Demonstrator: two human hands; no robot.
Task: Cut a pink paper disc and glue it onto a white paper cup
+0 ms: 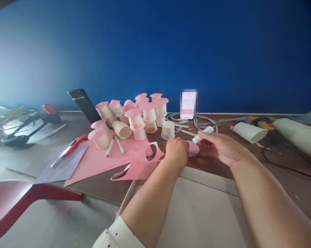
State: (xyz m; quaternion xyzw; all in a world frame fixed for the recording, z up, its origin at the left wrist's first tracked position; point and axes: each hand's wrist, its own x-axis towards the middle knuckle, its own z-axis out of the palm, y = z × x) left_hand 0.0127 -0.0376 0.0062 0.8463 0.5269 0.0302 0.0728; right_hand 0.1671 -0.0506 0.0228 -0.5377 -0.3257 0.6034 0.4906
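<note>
Our left forearm (pixel 150 203), with a pale dotted sleeve (pixel 119 234) at its lower end, and our right forearm (pixel 269 199) reach over a pale panel (pixel 201 210) toward a dark brown tabletop (pixel 214 165). Our left hand (pixel 177 151) is palm down with its fingers curled under beside a rounded pink paper piece (pixel 193 148); we cannot tell whether they pinch it or merely press it. Our right hand (pixel 225 148) has thumb and fingers closed around a small white tube (pixel 203 134), tilted just above the pink piece, its other fingers blurred below.

Just beyond our left hand, a single paper cup (pixel 168 131) sits upside down. A cut-out pink sheet (pixel 140 165), rounded holes through it, lies just left of that hand, overlapping larger pink sheets (pixel 90 167). Two markers (pixel 120 144), one green-tipped, lie on those sheets near a nested stack of cups (pixel 122 130) on its side. Behind them crowd pink-topped cups (pixel 136 121), several standing one upon another. Farther left, a red cutter (pixel 72 146) rests on a greyish sheet (pixel 64 167), near a dark cylindrical bottle (pixel 85 106).

To our right, a large white cup (pixel 249 132) lies on its side near a ribbed white roll (pixel 297 137). Pale cable (pixel 209 121) coils behind the tube, before a blue wall (pixel 155 48). A red chair (pixel 13 203) fills the lower left corner.
</note>
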